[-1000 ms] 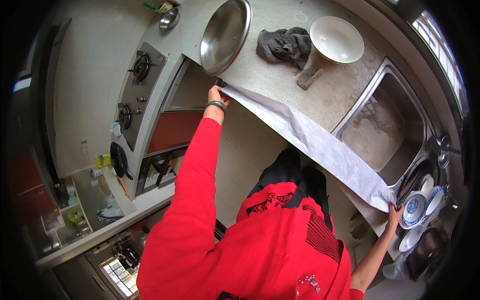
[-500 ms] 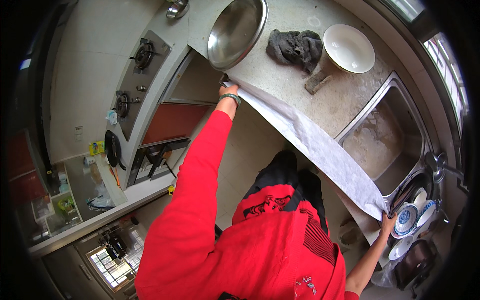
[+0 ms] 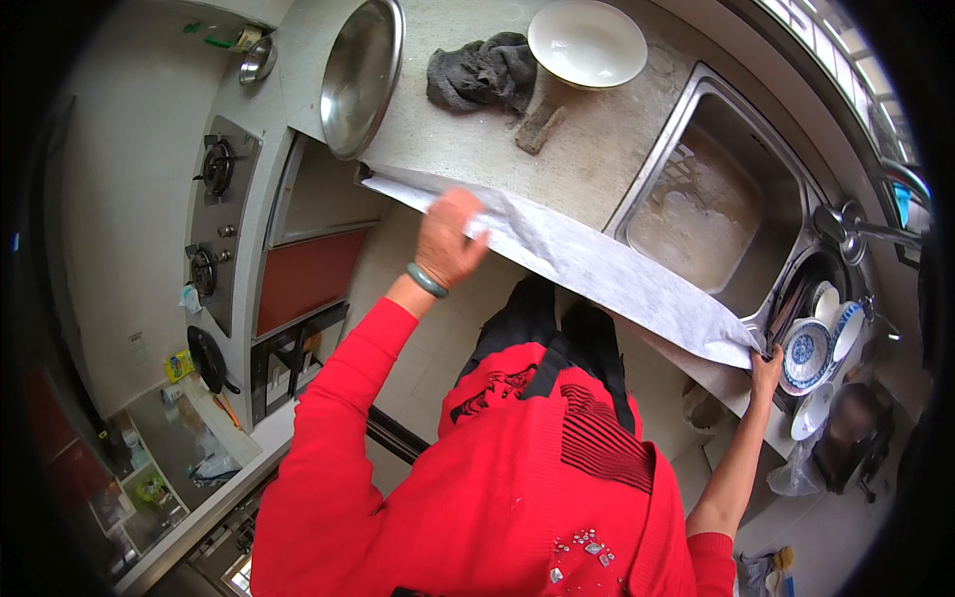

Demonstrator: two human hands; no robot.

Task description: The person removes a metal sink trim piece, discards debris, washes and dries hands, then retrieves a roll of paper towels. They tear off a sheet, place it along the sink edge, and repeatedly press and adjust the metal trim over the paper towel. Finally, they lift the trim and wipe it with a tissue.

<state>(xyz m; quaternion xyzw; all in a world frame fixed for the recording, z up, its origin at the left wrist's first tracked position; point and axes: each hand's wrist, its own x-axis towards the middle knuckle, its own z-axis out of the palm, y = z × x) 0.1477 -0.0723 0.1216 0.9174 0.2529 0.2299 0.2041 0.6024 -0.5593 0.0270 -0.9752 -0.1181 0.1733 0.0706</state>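
Both hands (image 3: pixel 448 239) hold grey sheet (image 3: pixel 607 274) beside sudsy sink (image 3: pixel 696 209).

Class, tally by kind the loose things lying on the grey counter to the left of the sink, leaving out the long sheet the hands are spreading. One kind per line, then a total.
Metal basin: 1
White bowl: 1
Dark grey cloth: 1
Small brown block: 1
Total: 4
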